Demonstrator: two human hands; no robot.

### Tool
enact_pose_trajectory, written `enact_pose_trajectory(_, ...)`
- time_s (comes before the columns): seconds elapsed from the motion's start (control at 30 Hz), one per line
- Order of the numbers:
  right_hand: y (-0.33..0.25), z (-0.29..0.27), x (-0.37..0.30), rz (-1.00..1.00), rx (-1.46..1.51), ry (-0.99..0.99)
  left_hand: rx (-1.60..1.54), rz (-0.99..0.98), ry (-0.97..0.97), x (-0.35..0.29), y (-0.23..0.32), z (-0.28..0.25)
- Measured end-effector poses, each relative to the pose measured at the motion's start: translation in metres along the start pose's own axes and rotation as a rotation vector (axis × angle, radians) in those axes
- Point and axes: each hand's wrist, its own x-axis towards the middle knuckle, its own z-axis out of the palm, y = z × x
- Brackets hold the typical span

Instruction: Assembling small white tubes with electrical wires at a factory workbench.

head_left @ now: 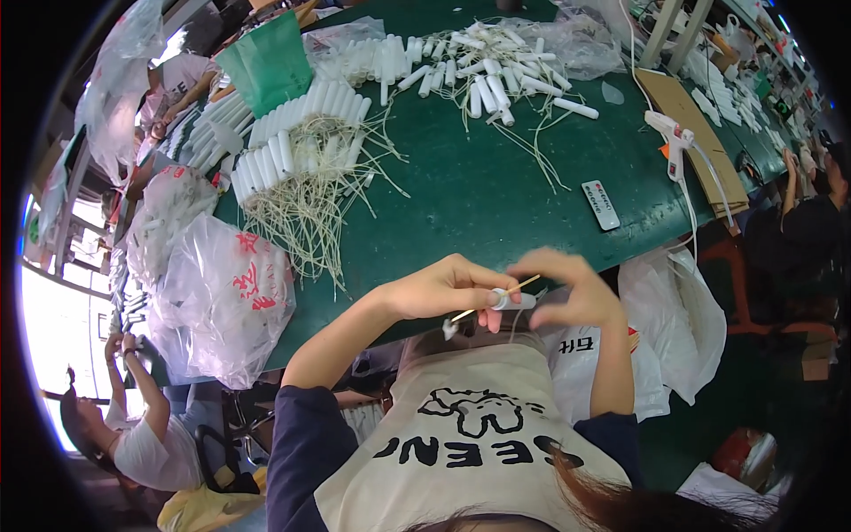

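My left hand point(454, 289) pinches a small white tube point(514, 301) just off the table's near edge. A thin wooden stick point(525, 284) also runs through its fingers, and a white tuft point(449, 329) shows at the stick's lower end. A thin pale cord hangs near the tube. Slightly blurred, my right hand point(578, 288) is beside the tube's right end, with thumb and fingers apart in a curve and nothing seen between them. Across the green table point(443, 195) lie rows of white tubes with pale cords point(310, 133) on the left and a loose heap of white tubes point(496, 75) farther back.
On the right side lie a white remote control point(601, 206), a glue gun point(675, 142) with its cord, and a cardboard strip point(700, 133). Plastic bags point(222, 293) crowd the left edge; another point(674, 319) hangs at the right front. A person point(133, 434) sits at left.
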Motion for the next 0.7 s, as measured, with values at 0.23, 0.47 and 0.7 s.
enact_pose_trajectory(0.23,-0.009,0.028,-0.02,0.218,-0.051,0.236,0.007,-0.042,0.135,0.0,0.008,-0.011)
enact_pose_trajectory(0.47,-0.018,0.032,-0.027,0.193,-0.249,0.54,0.714,0.017,0.558,0.025,-0.039,-0.031)
enact_pose_trajectory(0.7,-0.025,0.036,-0.018,0.016,-0.652,0.644,0.862,0.309,0.79,0.027,-0.011,0.0)
